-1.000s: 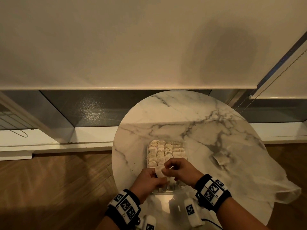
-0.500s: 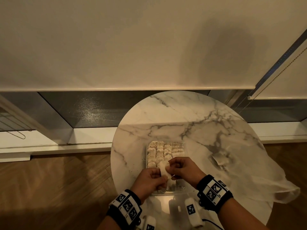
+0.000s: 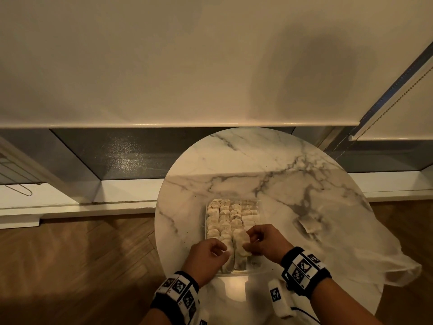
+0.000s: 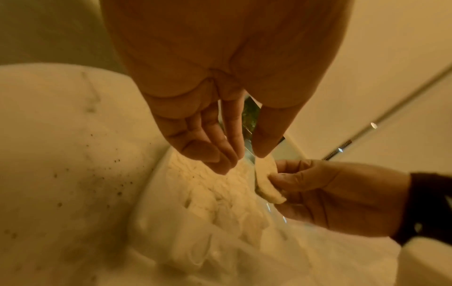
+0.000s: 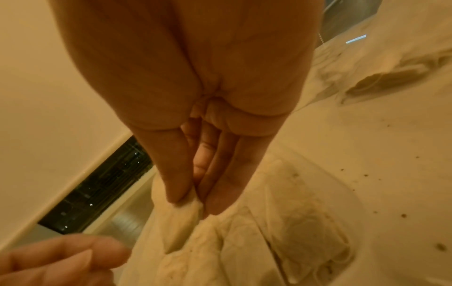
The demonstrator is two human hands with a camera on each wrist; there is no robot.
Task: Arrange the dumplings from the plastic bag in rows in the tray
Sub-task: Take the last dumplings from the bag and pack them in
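Note:
A clear plastic tray (image 3: 206, 221) sits on the round marble table (image 3: 234, 160), packed with rows of pale dumplings (image 3: 225, 214). My right hand (image 3: 249, 242) pinches one dumpling (image 3: 240, 240) between thumb and fingers, low over the tray's near right part. The right wrist view shows that pinch (image 5: 195, 203) on the dumpling (image 5: 183, 222). My left hand (image 3: 221, 250) hovers beside it with loose fingers and holds nothing. In the left wrist view its fingers (image 4: 220, 154) point down over the tray (image 4: 151, 185), and its thumb tip is next to the held dumpling (image 4: 266, 183).
A crumpled clear plastic bag (image 3: 351, 249) lies on the table's right side, with one dumpling (image 3: 309, 225) showing inside. The table's near and right edges are close to the bag. Dark crumbs dot the marble (image 5: 403, 214). Wooden floor lies to the left.
Both hands held the dumpling before. My left hand has let go and drawn back to the left, while my right hand has carried the dumpling a little to the right over the tray.

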